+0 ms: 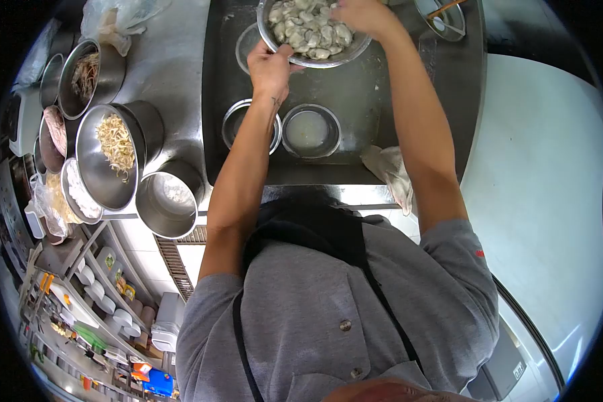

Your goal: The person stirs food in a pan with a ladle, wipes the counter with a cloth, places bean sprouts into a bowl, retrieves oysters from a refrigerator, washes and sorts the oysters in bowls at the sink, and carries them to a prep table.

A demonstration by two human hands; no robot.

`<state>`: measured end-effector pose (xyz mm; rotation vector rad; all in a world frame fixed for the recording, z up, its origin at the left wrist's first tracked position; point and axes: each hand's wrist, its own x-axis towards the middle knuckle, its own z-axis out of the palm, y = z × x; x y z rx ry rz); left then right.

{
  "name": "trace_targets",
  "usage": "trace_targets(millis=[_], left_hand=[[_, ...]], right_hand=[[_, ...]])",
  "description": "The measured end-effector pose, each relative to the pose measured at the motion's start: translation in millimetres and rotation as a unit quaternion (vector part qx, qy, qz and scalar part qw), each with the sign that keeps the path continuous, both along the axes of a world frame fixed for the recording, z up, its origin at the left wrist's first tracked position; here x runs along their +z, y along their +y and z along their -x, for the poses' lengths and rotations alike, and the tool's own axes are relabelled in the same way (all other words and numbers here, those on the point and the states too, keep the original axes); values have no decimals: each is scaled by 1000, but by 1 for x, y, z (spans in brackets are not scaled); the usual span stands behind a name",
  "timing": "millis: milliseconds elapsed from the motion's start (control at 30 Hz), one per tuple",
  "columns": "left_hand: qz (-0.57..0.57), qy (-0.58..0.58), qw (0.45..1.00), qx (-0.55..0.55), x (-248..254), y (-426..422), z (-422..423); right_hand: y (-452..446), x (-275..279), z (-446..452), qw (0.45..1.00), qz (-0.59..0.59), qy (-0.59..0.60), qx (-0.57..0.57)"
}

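Over my feed the dark counter (358,100) fills 12 o'clock, with the bowl (328,64) at its far side and a cup (333,143) of cloudy liquid nearer. I see the left hand (270,70) pinching the bowl's rim at its 7 o'clock; the right hand (365,17) is at 3 o'clock, fingers at the oysters (311,33), too unclear for me to tell whether they pinch any.

One head-worn camera looks steeply down from close above the wearer's grey shirt (298,315), forward being toward the top edge, where the left hand (271,71) and right hand (368,18) appear; its wide fisheye view darkens at the corners.
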<state>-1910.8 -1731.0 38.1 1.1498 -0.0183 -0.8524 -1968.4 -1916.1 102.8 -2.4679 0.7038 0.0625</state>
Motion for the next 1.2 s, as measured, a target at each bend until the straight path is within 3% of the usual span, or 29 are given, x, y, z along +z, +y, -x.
trace_targets(millis=[33,100,133,167,200,233,300,367,467,567,600,733,800,833,867,933,967,1033,1067,1100,1133,1167,1200], left_hand=[[13,3,1000,-2,1,-1,1],[17,-21,999,-19,9,-4,6],[20,-43,998,-37,11,-4,9],[20,-42,998,-40,7,-4,12],[-29,-53,996,-60,4,-4,14],[-79,-64,992,-80,1,-4,14],[-68,-32,995,-68,-1,2,15],[-14,28,998,-52,-7,7,14],[-15,24,998,-53,-7,14,10],[-12,19,998,-53,-7,13,10],[-12,19,999,-49,-7,12,10],[5,23,999,-48,-6,8,8],[-17,7,999,-36,3,5,2],[-15,-1,999,-42,4,4,-1],[-6,-8,1000,-29,3,4,-3],[1,-13,1000,-10,0,4,-4],[2,-17,1000,-13,1,4,-3],[11,-20,1000,5,5,3,3],[-1,-10,1000,-4,4,5,6],[-2,-11,1000,-4,3,6,7],[-8,-19,1000,-5,2,10,7],[-15,-27,1000,-5,0,13,7],[-6,-19,1000,6,-1,17,4]], right_hand=[[-7,-49,11,985,143,-92,-11],[0,-65,16,941,283,-181,-26],[23,-43,11,987,91,-125,-55],[38,-32,5,989,-105,-64,-82],[25,-81,0,982,-129,-81,-115],[25,-78,0,982,-128,-82,-115],[34,-62,-1,914,-364,-41,-175],[29,-30,1,929,-341,-41,-134],[15,-1,8,944,-324,-68,-10],[17,25,5,913,-397,-79,-42],[22,38,4,936,-340,-71,-63],[3,34,14,919,-363,-137,-67],[10,57,16,964,-240,-80,-86],[9,40,21,963,-238,-88,-90],[22,26,22,986,-60,-147,-61],[30,37,17,977,-123,101,-140],[42,20,9,977,-124,96,-143],[68,-31,3,979,108,47,-166],[71,-39,-2,979,108,45,-166],[73,-47,-6,963,-121,-94,-224],[73,-53,-9,873,-341,-225,-265],[68,-57,-12,872,-344,-225,-265],[59,-60,-13,838,-425,-221,-261]])
